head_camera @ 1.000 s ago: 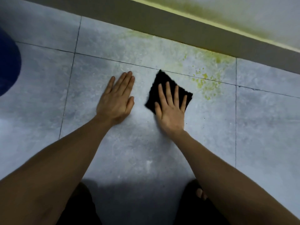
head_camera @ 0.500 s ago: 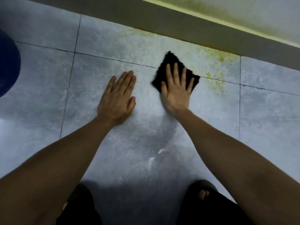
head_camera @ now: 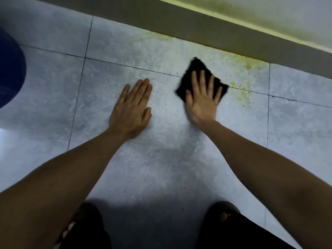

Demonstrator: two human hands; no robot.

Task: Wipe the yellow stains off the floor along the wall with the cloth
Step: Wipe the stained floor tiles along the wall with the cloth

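A black cloth [head_camera: 197, 71] lies flat on the grey tiled floor [head_camera: 161, 159], folded into a diamond shape. My right hand [head_camera: 203, 99] presses down on it with fingers spread, covering its lower half. Yellow stains [head_camera: 240, 87] speckle the tile just right of the cloth, and a fainter yellow smear [head_camera: 251, 64] runs along the foot of the wall. My left hand [head_camera: 132, 112] rests palm-down on the bare tile, left of the cloth and apart from it.
A grey skirting [head_camera: 206, 31] with a yellow-stained wall [head_camera: 260, 17] above runs diagonally across the top. A dark blue rounded object [head_camera: 9, 69] sits at the left edge. My knees in dark shorts [head_camera: 231, 229] are at the bottom.
My right hand pushed the cloth up toward the wall, then drew it slightly back down. The yellow patch beside the cloth looks thinner. My left hand stayed in place.
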